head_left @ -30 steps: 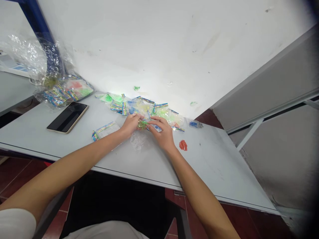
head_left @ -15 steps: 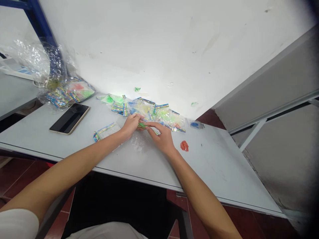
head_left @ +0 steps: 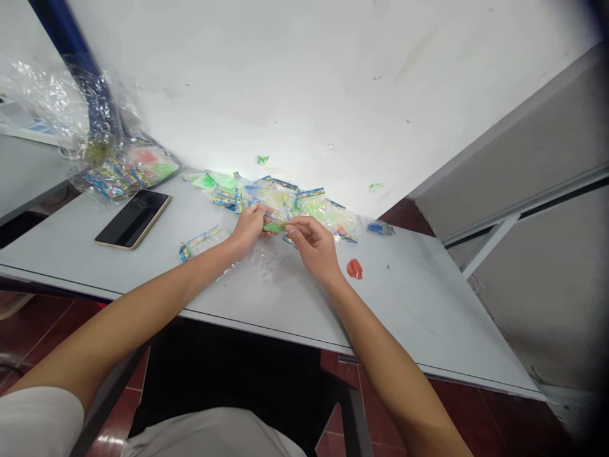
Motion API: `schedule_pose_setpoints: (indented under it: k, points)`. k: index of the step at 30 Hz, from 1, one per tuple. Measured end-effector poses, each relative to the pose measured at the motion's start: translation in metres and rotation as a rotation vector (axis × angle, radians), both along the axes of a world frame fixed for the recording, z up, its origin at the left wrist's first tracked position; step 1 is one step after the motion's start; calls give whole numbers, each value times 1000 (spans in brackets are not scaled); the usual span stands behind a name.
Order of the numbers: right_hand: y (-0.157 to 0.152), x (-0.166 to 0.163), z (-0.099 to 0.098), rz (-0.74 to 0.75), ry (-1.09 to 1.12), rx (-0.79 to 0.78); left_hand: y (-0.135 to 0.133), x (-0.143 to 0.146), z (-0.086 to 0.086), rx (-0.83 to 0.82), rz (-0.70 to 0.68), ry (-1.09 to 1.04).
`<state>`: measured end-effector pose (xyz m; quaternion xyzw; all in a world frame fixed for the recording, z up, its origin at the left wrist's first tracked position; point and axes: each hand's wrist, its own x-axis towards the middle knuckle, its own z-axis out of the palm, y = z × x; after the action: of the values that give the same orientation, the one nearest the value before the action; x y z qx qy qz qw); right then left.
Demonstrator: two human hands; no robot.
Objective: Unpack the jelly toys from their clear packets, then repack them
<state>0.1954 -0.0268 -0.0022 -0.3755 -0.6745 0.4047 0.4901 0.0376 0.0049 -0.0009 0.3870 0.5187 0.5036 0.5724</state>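
Between my two hands is a small, soft-looking green piece (head_left: 274,226); its exact kind is too small to tell. My left hand (head_left: 253,227) pinches its left end, and my right hand (head_left: 313,244) holds the other end between thumb and forefinger. Just behind them lies a row of clear plastic packets (head_left: 311,204) with colourful printed strips and green, blue and yellowish contents. Partly under my left forearm is a clear packet with a printed header (head_left: 202,238). Crumpled clear plastic (head_left: 266,261) lies below my hands. A red-orange piece (head_left: 354,269) rests on the table to the right.
A phone (head_left: 133,219) lies on the table (head_left: 409,317) at left. Behind it stands a large clear bag (head_left: 109,171) of more packets. A small packet with blue contents (head_left: 379,228) sits by the right end of the row. Green bits (head_left: 262,160) cling to the white wall (head_left: 285,82).
My right hand has drawn slightly away to the right, so the gap between my hands is wider and more of the green piece shows. The camera view has shifted a little.
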Motion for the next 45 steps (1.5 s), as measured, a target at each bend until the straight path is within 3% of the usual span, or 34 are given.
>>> schedule_pose_setpoints:
  k: [10,14,18,20,25,28,35,45]
  points:
    - [-3,15,27,-5,-73,-54,5,-2,-1,-2,-4,-4]
    - [-5,41,40,11,-104,-96,1,-5,6,55,-34,31]
    - [-16,80,46,-120,-221,-195,-5,-11,16,70,-119,41]
    - [-22,101,48,-159,-251,-259,-6,-17,21,95,-223,103]
    - [-34,150,52,-96,-304,-389,-10,-31,36,130,-893,415]
    - [-40,175,51,-101,-320,-494,-18,-30,38,82,-1112,543]
    - [-40,218,39,-37,-244,-696,-26,-18,26,85,-1127,664]
    - [-12,229,26,-70,-319,-758,-26,-17,21,84,-1090,686]
